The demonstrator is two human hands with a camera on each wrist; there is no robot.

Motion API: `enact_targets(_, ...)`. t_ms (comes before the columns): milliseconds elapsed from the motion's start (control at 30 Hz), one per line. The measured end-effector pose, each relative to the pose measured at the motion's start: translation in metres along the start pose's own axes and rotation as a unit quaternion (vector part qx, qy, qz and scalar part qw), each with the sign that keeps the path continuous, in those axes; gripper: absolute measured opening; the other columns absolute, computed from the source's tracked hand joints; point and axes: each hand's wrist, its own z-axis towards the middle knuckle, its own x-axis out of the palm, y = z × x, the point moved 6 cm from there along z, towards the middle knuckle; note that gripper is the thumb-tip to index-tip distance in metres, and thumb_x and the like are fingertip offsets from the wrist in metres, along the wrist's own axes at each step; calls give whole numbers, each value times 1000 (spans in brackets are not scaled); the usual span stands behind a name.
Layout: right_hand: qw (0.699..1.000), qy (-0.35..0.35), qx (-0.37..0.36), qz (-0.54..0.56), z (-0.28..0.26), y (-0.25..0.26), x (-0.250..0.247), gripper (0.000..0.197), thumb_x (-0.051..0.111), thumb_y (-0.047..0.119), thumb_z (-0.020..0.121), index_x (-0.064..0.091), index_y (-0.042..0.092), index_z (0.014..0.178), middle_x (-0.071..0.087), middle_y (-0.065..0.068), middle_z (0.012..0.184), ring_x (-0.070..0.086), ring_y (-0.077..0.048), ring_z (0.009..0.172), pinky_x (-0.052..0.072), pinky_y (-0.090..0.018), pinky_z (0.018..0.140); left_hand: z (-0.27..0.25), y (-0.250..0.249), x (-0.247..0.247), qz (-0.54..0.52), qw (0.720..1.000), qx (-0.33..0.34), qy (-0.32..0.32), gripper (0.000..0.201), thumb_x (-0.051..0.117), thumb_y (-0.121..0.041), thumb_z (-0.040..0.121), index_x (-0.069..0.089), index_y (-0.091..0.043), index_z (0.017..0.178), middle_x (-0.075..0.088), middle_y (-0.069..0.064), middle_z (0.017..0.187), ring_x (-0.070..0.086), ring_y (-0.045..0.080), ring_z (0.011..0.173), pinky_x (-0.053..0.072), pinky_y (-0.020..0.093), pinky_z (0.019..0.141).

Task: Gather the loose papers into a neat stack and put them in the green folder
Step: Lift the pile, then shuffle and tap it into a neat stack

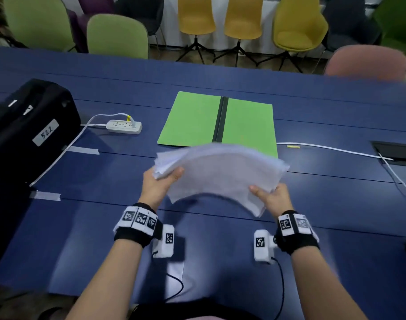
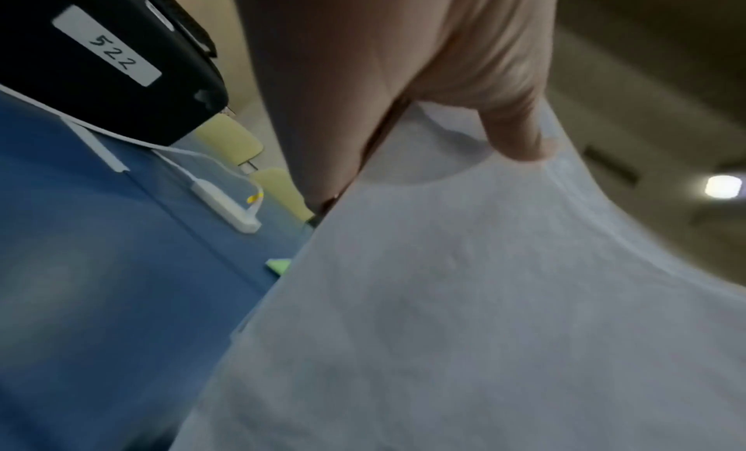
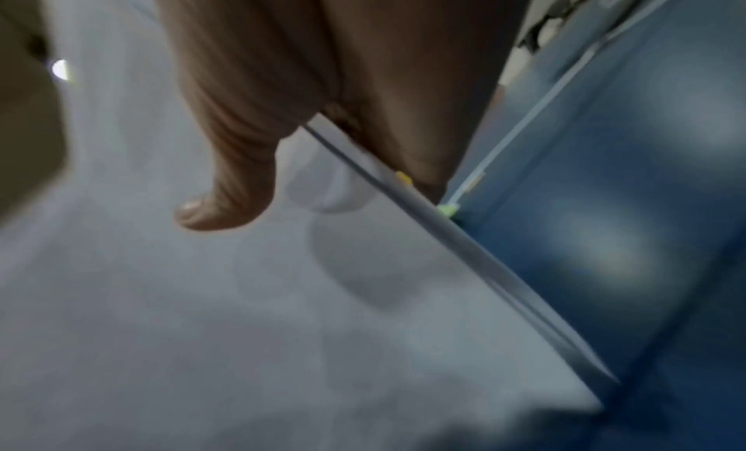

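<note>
A thick stack of white papers (image 1: 220, 172) hangs in the air above the blue table (image 1: 312, 204), bowed upward in the middle. My left hand (image 1: 160, 183) grips its left edge, thumb on top. My right hand (image 1: 270, 197) grips the near right corner, thumb on top as well. In the left wrist view the papers (image 2: 464, 298) fill the lower right under my thumb. The right wrist view shows the papers (image 3: 202, 314) pinched between thumb and fingers. The green folder (image 1: 197, 121) lies open and flat just beyond the stack, with a black spine down its middle. The stack hides its near edge.
A black bag (image 1: 28, 125) labelled 522 sits at the left. A white power strip (image 1: 124, 127) with its cable lies beside the folder. A white cable (image 1: 335, 150) runs right toward a table hatch (image 1: 396, 151). Chairs (image 1: 220, 17) line the far side.
</note>
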Motion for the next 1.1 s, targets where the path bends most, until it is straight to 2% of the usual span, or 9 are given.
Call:
enact_targets(100, 994, -17, 60, 88, -5, -22, 2, 50, 90, 37, 47, 67, 18, 86, 74, 13, 73, 70, -2, 68, 55, -24, 64, -2, 25, 6, 34, 998, -49, -17, 29, 83, -20, 70, 70, -8, 94, 71, 7, 96, 64, 17, 86, 52, 28, 82)
enact_targets(200, 988, -65, 71, 123, -2, -24, 2, 85, 86, 62, 22, 68, 15, 90, 75, 8, 76, 71, -5, 67, 55, -19, 55, -3, 20, 12, 19, 998, -47, -47, 38, 80, -29, 73, 68, -8, 102, 69, 2, 97, 63, 15, 87, 49, 27, 82)
enact_targets(367, 975, -123, 93, 159, -3, -18, 9, 32, 69, 48, 75, 63, 17, 78, 68, 6, 68, 64, -5, 56, 51, -18, 52, -3, 13, 12, 11, 984, -52, -173, 57, 77, -41, 73, 50, -27, 121, 51, -5, 124, 50, 12, 116, 39, 29, 104)
enact_targets(500, 971, -164, 38, 172, -2, -10, 10, 45, 68, 56, 72, 43, 22, 55, 45, 4, 59, 42, -16, 59, 38, -28, 61, -3, 10, 14, -1, 974, -36, -226, 53, 81, -44, 67, 53, -28, 110, 52, -10, 118, 50, 7, 113, 39, 22, 96)
enact_targets(633, 975, -176, 23, 134, -1, -8, 6, 29, 73, 52, 65, 66, 24, 65, 62, -1, 72, 55, -20, 72, 48, -37, 75, 6, 15, 5, -17, 971, -24, -238, 49, 80, -50, 63, 61, -22, 98, 63, -4, 98, 61, 12, 88, 52, 28, 88)
enact_targets(767, 976, -165, 16, 141, -1, -8, 4, 26, 74, 50, 62, 67, 25, 65, 62, -4, 74, 56, -20, 72, 48, -36, 72, 10, 1, 15, 21, 982, 32, -185, 51, 82, -36, 68, 57, -19, 110, 60, -10, 103, 58, -6, 89, 43, 6, 82)
enact_targets(900, 978, -161, 11, 132, -2, -10, 4, 19, 77, 39, 69, 68, 24, 64, 60, -2, 70, 54, -19, 68, 47, -35, 68, 2, -3, 19, 81, 979, 70, -174, 55, 88, -40, 56, 63, -24, 103, 63, -9, 105, 55, 8, 102, 42, 15, 92)
enact_targets(967, 977, -169, 12, 130, -2, -10, 1, 17, 76, 31, 75, 67, 25, 62, 59, -1, 68, 52, -19, 66, 45, -34, 67, -1, 0, 15, 77, 978, 73, -181, 46, 88, -43, 55, 63, -25, 88, 66, -6, 89, 61, 13, 89, 49, 23, 84)
enact_targets(1100, 977, -176, 4, 117, 0, -8, -2, 18, 75, 33, 73, 65, 27, 59, 55, 1, 64, 48, -18, 66, 41, -32, 66, -4, 1, 9, 69, 976, 78, -190, 44, 87, -39, 60, 50, -21, 75, 46, -8, 70, 44, 12, 65, 42, 22, 66)
